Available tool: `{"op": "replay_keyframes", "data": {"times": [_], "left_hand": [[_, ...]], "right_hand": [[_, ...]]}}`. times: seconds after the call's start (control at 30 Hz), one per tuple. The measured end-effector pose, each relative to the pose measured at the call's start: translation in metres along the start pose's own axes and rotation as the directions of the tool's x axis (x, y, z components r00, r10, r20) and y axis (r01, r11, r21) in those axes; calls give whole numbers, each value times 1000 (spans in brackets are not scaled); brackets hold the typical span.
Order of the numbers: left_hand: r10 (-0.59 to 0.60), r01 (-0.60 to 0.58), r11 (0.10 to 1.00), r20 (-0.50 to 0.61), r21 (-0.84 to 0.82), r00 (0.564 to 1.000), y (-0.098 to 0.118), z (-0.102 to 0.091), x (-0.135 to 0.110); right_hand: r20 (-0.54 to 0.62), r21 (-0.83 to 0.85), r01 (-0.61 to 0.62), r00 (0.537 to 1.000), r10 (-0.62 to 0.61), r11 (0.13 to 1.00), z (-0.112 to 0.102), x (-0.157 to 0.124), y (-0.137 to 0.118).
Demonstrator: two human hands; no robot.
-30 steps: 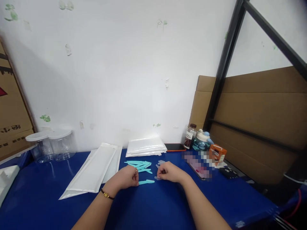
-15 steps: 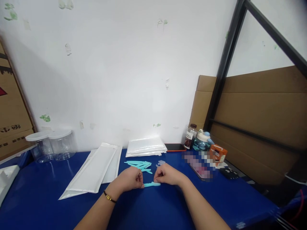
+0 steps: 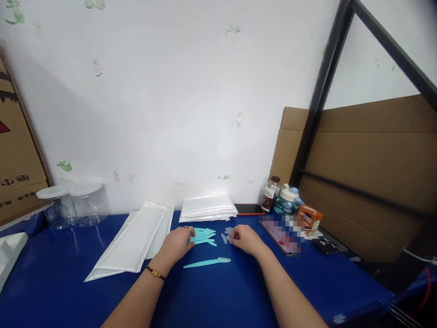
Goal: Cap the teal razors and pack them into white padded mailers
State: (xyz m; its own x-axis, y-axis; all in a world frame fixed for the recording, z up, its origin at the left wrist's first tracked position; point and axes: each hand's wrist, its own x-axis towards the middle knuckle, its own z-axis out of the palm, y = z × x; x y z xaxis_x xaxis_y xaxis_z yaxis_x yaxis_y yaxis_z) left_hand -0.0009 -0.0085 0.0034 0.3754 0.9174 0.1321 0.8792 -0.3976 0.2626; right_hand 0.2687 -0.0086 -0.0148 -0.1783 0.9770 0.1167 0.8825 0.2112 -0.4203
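A single teal eyebrow razor (image 3: pixel 206 263) lies flat on the blue table, its head pointing right, with neither hand on it. Beyond it is a loose pile of similar teal razors (image 3: pixel 205 235). At the left end of that pile is my left hand (image 3: pixel 179 243), thumb and index finger apart around the handle ends. My right hand (image 3: pixel 244 239) has its thumb and fingers pinched together at a small group of clear plastic blade caps (image 3: pixel 224 238). Its fingertips seem to be on one cap, partly hidden by the fingers.
White padded mailers (image 3: pixel 131 241) lie at left, and more are stacked (image 3: pixel 208 207) by the wall. Behind stand two clear lidded jars (image 3: pixel 88 205). At right are a phone (image 3: pixel 251 209), a brown-capped bottle (image 3: pixel 271 193), a blue jug (image 3: pixel 287 200), an orange box (image 3: pixel 309 221) and a blurred phone (image 3: pixel 280 234).
Both hands have let go of the front razor, which now lies on the table. My left hand has moved up and left to the pile, my right hand up and right to the caps.
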Motion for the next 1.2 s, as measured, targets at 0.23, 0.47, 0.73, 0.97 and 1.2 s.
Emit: {"op": "replay_keyframes", "data": {"times": [0.23, 0.47, 0.73, 0.97, 1.2], "left_hand": [[-14, 16, 999, 50, -47, 999, -4, 2, 2], [0, 42, 982, 222, -182, 975, 1, 6, 3], [14, 29, 979, 209, -203, 978, 2, 7, 4], [88, -19, 968, 270, -251, 959, 19, 8, -1], [80, -75, 995, 70, -67, 994, 13, 10, 1]], "right_hand": [[-21, 210, 87, 996, -84, 974, -5, -1, 2], [207, 426, 44, 968, -144, 904, 4, -2, -5], [209, 360, 98, 961, -182, 928, 0, -7, -17], [244, 381, 149, 935, -255, 912, -1, -9, -22], [-131, 3, 48, 990, -47, 999, 2, 1, -20]]}}
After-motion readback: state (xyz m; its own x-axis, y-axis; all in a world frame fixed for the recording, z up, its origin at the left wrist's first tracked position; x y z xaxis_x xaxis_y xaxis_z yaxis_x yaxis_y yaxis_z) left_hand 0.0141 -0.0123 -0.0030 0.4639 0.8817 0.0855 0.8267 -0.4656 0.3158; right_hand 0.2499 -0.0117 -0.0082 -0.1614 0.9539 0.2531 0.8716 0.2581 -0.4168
